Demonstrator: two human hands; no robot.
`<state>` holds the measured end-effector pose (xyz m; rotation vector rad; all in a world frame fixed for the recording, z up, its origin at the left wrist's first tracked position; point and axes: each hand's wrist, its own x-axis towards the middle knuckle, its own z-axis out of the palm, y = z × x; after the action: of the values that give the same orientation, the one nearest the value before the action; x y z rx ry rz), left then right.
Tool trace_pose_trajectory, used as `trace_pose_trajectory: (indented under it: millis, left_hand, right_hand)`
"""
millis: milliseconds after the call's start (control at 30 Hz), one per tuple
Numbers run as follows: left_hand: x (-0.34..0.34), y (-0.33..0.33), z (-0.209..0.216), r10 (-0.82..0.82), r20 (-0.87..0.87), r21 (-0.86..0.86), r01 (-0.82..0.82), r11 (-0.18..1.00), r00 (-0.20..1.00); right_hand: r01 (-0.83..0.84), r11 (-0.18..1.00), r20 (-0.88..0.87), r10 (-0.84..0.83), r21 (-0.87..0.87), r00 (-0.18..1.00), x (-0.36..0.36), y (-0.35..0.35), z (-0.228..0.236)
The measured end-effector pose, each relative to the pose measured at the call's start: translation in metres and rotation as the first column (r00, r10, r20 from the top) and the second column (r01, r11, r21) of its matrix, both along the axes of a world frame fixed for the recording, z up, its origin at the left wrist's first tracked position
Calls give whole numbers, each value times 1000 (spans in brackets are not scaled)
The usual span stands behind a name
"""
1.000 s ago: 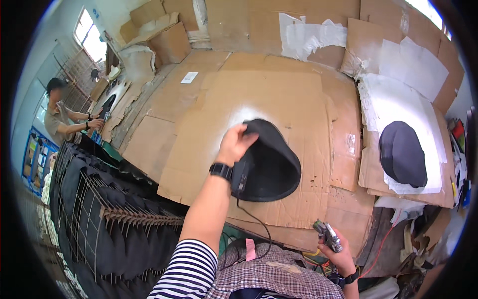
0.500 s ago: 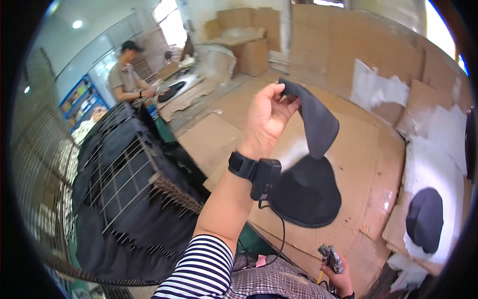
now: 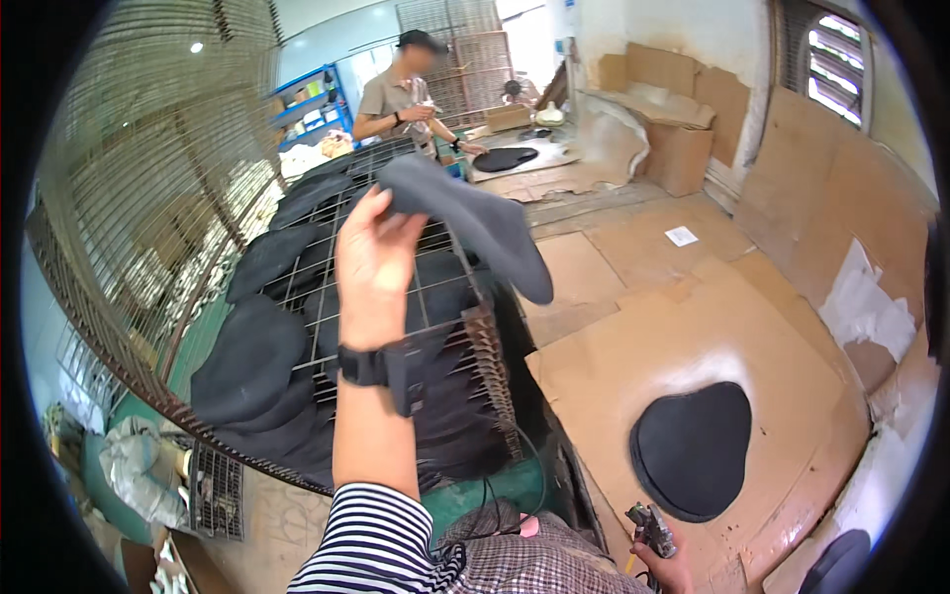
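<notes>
Head view, and what a pose: the left hand had its fingers pinched on one end of a black pad, held tilted above the wire rack and its dark pads! Down low, the right hand gripped a small metal tool, near the rounded dark piece lying on the cardboard-covered surface. Beyond the rack, a co-worker stood with one hand beside another black piece.

My raised left grip pinches a curved black pad before a wire rack laden with dark pads. My right grip, low, holds a small metal tool near a cardboard-covered table bearing another black pad.
</notes>
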<state>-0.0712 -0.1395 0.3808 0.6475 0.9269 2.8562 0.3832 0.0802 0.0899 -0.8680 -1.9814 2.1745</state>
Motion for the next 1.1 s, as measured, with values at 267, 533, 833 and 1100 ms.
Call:
trace_pose_trajectory:
  millis: [267,533,833,1100]
  left_hand:
    - [23,-137,-114,494,171,-263,-444,857,853]
    - [45,-119,-127,681,89,-489,-564,666,727]
    - [73,-99,-131,680,-687,-508,-839,-195,257]
    - [133,33,-150,252,-678,-602,-718,348,691]
  right_hand:
    - [-151,988,492,144,-26,859,-41,15,-17]
    - [-147,924,-102,194,354,976,-51,18,-59]
    - [-131,991,419,105,33,902,-27,15,-8]
    - [87,996,-114,-86,3,990,-5,9,33]
